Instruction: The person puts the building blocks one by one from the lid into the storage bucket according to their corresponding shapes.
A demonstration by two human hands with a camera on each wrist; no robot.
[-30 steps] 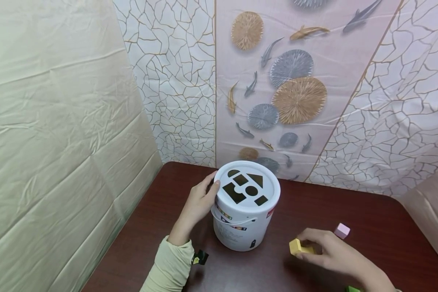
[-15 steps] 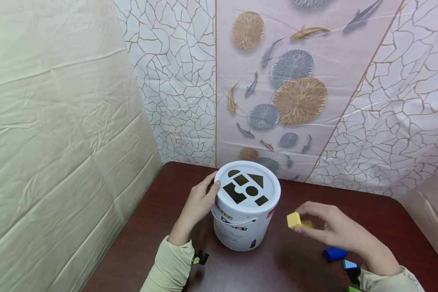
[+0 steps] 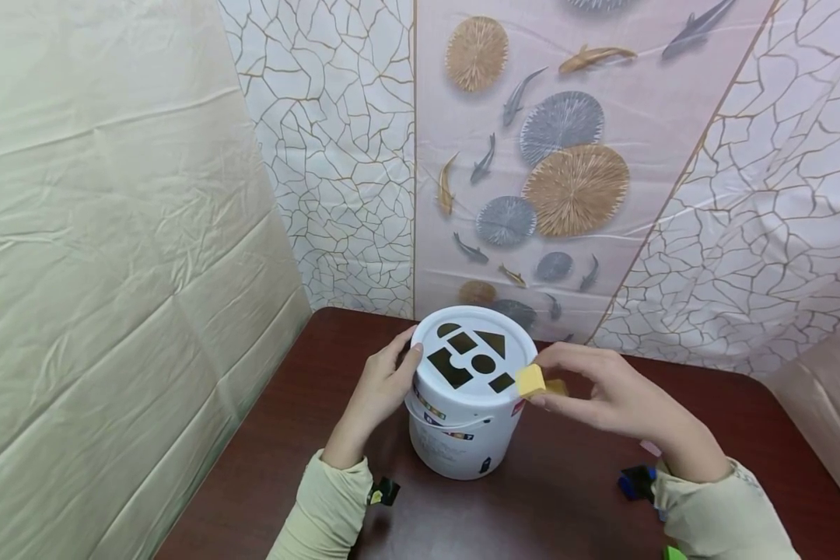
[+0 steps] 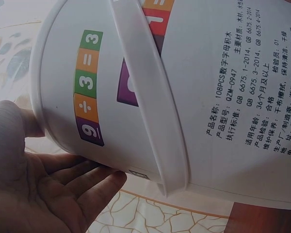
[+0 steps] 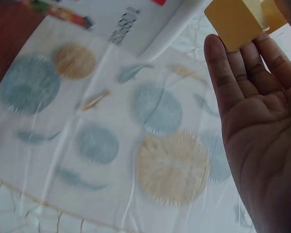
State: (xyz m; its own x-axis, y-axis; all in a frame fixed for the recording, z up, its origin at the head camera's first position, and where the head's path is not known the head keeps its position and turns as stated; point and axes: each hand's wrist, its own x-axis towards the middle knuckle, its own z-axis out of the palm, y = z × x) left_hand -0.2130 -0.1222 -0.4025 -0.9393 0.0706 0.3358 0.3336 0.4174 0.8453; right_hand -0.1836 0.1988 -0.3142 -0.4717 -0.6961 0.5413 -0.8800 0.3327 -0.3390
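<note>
A white bucket (image 3: 455, 447) with a thin handle (image 4: 153, 97) stands upright on the table. Its white lid (image 3: 477, 391) has several cut-out shapes, among them a circle, a triangle and rectangles. My left hand (image 3: 381, 385) rests against the bucket's left side, thumb at the lid's rim and fingers fairly straight along the wall. Between thumb and fingers, my right hand (image 3: 605, 389) pinches a yellow block (image 3: 530, 381) at the lid's right edge, close to a small rectangular hole. The block's far part (image 5: 274, 17) is partly hidden by the hand.
To the right, under the right forearm, lie a blue block (image 3: 628, 484) and a pink block (image 3: 650, 447), both partly covered. A green block (image 3: 674, 553) shows at the bottom edge. Behind the dark red table (image 3: 308, 381) hangs a patterned cloth (image 3: 350, 194).
My right hand has lifted the yellow block off the table area and carried it up and left to the lid's edge. The left hand and bucket have stayed put.
</note>
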